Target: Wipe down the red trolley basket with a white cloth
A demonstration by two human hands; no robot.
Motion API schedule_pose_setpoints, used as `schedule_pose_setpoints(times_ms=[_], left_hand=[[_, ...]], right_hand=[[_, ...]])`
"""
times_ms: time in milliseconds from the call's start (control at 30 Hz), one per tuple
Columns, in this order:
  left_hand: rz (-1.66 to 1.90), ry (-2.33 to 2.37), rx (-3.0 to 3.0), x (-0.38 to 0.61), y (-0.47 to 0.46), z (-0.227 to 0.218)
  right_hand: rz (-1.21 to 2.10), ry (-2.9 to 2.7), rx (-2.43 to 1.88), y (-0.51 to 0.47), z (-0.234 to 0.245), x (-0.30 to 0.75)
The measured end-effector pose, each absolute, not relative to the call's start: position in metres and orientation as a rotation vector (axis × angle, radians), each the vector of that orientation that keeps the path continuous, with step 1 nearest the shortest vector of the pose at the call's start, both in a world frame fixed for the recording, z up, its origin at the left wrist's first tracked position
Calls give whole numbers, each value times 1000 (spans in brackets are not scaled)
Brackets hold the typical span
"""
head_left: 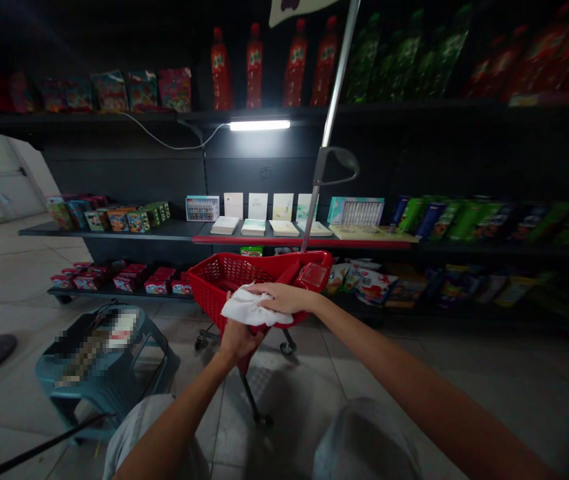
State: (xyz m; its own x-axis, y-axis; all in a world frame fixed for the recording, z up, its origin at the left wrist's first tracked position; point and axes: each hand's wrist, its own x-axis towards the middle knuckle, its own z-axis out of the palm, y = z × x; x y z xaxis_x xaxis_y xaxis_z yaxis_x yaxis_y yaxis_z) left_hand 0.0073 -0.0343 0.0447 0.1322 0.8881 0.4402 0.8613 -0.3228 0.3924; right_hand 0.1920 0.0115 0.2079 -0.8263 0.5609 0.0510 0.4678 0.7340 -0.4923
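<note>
A red plastic shopping cart (209,287) on a wheeled metal frame stands in front of my knees. Over its near rim lies a bunched white cloth (244,307). My right hand (281,297) rests on the cloth from above, fingers bent over it against the rim. Just below, my left hand (240,340) closes round the near corner of the cart; its fingertips are partly hidden by the cloth and the basket. A long metal pole (337,93) with a grey looped grip (339,165) rises from the cart's right side.
A teal plastic stool (109,373) with blurred-out items on top stands at left. Dark shelves ahead hold red bottles (295,63), green bottles (407,53), books (257,227), small boxes (129,219) and snack bags (374,285). A lit tube lamp (259,125) hangs under the upper shelf.
</note>
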Motion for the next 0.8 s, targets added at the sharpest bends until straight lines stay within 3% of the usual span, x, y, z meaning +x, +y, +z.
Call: schedule_pose_setpoints(times_ms=[433, 800], left_hand=[[1196, 1647, 2311, -7, -15, 31], [1292, 1504, 2304, -25, -13, 44]], right_hand=[[771, -2716, -817, 46, 201, 191], [276, -2821, -1239, 55, 203, 173]])
